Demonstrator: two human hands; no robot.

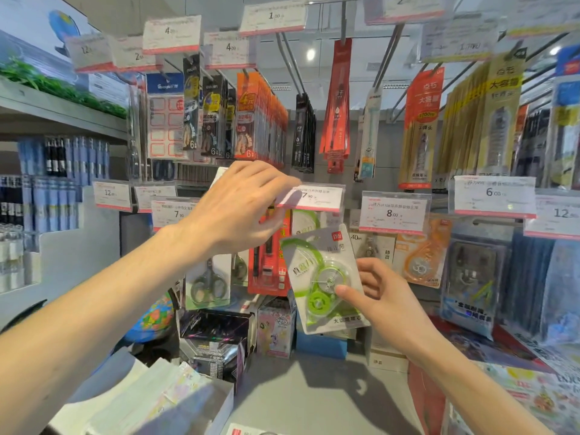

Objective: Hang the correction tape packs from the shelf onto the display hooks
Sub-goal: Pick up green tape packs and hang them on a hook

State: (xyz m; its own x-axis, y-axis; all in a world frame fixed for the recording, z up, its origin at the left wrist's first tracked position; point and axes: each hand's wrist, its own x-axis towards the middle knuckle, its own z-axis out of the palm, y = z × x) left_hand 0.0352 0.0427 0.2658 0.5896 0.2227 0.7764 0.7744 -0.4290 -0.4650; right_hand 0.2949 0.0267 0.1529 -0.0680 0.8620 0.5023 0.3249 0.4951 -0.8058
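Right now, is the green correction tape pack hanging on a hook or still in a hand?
Still in hand. The right hand pinches the tilted green correction tape pack below the 7.90 price tag; no hook passes through its top.

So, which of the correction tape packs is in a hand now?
The green correction tape pack, tilted and pinched by the right hand. The orange pack to its right hangs on the display, with no hand on it.

Green-and-clear correction tape pack on grey card; orange pack; red-edged white price tag

Price tags read 8.00, another 6.00.
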